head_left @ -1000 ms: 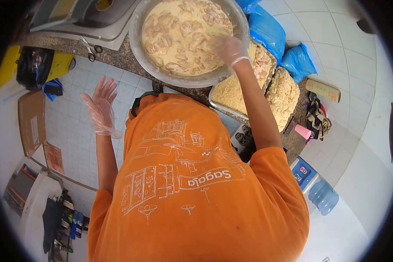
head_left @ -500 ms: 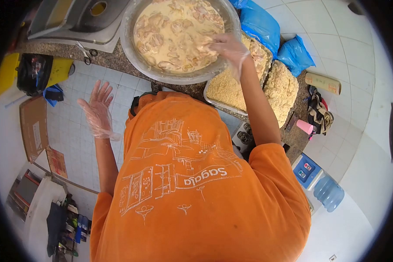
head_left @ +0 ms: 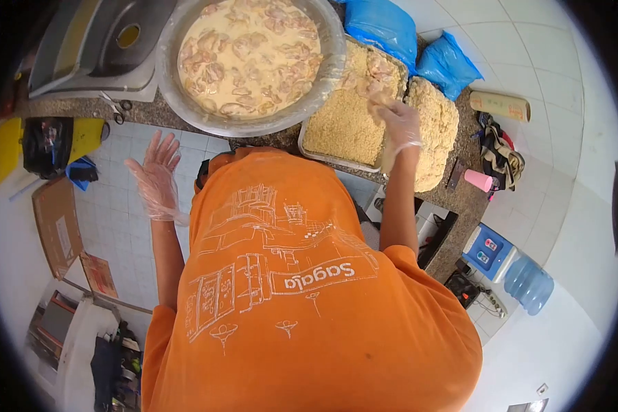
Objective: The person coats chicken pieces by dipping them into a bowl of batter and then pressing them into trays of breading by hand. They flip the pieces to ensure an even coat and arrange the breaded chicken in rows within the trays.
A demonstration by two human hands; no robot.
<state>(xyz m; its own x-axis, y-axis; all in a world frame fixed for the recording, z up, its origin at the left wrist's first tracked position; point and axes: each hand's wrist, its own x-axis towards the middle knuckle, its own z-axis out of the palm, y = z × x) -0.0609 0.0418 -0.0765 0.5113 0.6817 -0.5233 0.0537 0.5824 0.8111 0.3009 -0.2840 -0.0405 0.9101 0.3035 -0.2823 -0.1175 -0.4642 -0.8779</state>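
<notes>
My right hand (head_left: 401, 125), in a clear plastic glove, is over the right side of a metal tray (head_left: 336, 162) of pale breadcrumbs (head_left: 343, 127). Its fingers are closed around a wet piece of raw chicken (head_left: 376, 93), partly blurred. More chicken (head_left: 383, 69) lies at the tray's far end. Left of the tray stands a big metal bowl (head_left: 170, 75) with raw chicken pieces (head_left: 247, 47) in creamy batter. My left hand (head_left: 158, 175), also gloved, hangs in the air with fingers spread, holding nothing.
A heap of crumb-coated pieces (head_left: 436, 130) stands right of the tray. Blue plastic bags (head_left: 381, 31) lie behind it. At the left are a sink (head_left: 117, 51) and scissors (head_left: 117, 110). A pink cup (head_left: 477, 180) is on the counter's right end.
My right hand has moved right, from the batter bowl to above the crumb tray, with a chicken piece in it. My left hand stays raised and spread. The view has shifted slightly.
</notes>
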